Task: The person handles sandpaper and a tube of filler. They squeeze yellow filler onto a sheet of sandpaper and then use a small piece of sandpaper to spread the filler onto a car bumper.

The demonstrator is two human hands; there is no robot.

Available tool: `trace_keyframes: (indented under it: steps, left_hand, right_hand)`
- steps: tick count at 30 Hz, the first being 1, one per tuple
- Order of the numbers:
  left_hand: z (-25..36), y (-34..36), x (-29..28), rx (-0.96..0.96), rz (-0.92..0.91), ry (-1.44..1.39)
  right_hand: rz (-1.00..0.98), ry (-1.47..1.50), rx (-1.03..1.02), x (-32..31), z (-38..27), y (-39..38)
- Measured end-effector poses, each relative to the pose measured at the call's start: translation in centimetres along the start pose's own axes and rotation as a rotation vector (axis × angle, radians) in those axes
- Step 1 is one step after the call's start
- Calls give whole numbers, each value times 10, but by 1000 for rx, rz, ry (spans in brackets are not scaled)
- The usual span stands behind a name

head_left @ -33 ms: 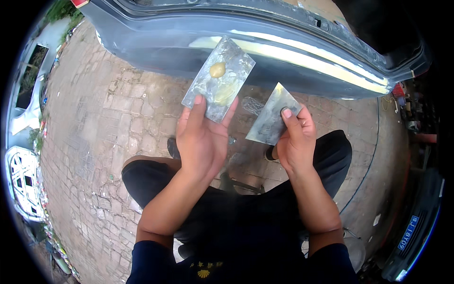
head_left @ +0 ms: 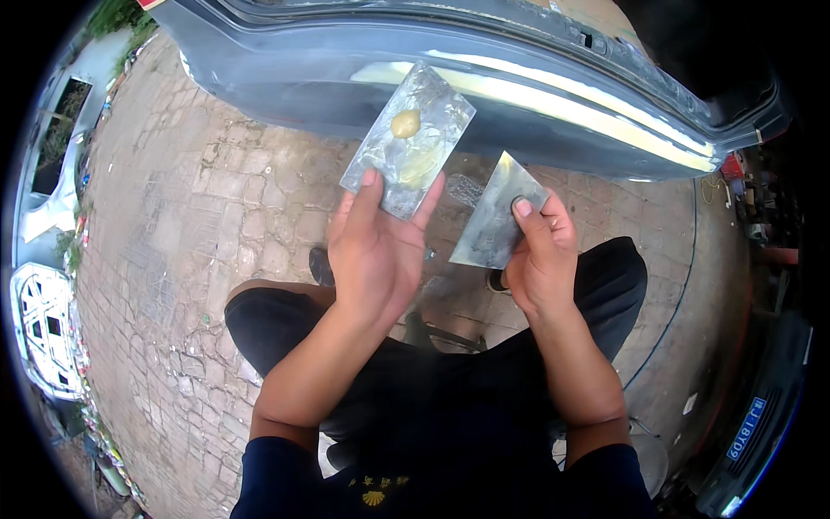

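My left hand (head_left: 376, 259) grips the lower end of a flat rectangular mixing plate (head_left: 445, 112), thumb on its face and fingers at the far edge. A rounded lump of tan putty (head_left: 405, 124) sits on the plate, above a pale yellow smear. Between thumb and fingers, my right hand (head_left: 545, 255) holds a thin grey putty spreader (head_left: 494, 221) with a yellowish upper corner. The two tools are apart. Beyond them lies a grey car body panel (head_left: 285, 82), with pale yellow filler (head_left: 571, 108) in long bands; the plate's top overlaps it in view.
Brick paving (head_left: 173, 259) spreads beneath and to the left. A dark cable (head_left: 679, 320) runs along the ground at right. A white metal panel frame (head_left: 43, 329) stands at far left, and a dark car part with a blue plate (head_left: 748, 428) at lower right.
My left hand and the mixing plate have shifted slightly to the right and up. The right hand and spreader have barely moved.
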State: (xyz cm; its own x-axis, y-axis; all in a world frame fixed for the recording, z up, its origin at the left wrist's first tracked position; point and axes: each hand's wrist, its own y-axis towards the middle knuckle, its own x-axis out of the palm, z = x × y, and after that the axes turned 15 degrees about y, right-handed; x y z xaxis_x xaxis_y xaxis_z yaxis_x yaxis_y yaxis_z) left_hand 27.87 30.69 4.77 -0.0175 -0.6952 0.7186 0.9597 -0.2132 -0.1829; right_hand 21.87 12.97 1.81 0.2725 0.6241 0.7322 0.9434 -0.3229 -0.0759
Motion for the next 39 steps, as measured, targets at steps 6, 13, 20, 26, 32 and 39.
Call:
trace_keyframes:
  steps: [6,13,20,26,32,39]
  left_hand:
    - [-3,-3,-2,-140,-84,-248]
    - [10,-1,-15,292,92,29]
    - [17,-7,-6,82,-33,-88]
    - [22,-8,-6,141,-6,9]
    - [14,-1,-24,164,-59,409]
    - [1,-1,-26,11,-96,541]
  right_hand:
    - [-78,3,332,12,27,-33]
    - [-312,-1007,-432,23,15,-46]
    - [-397,-254,130,25,6,-60]
    - [-212,-595,413,-35,30,-45]
    - [-146,-856,-369,-9,-24,-20]
    - [-612,-1474,-1054,34,-24,17]
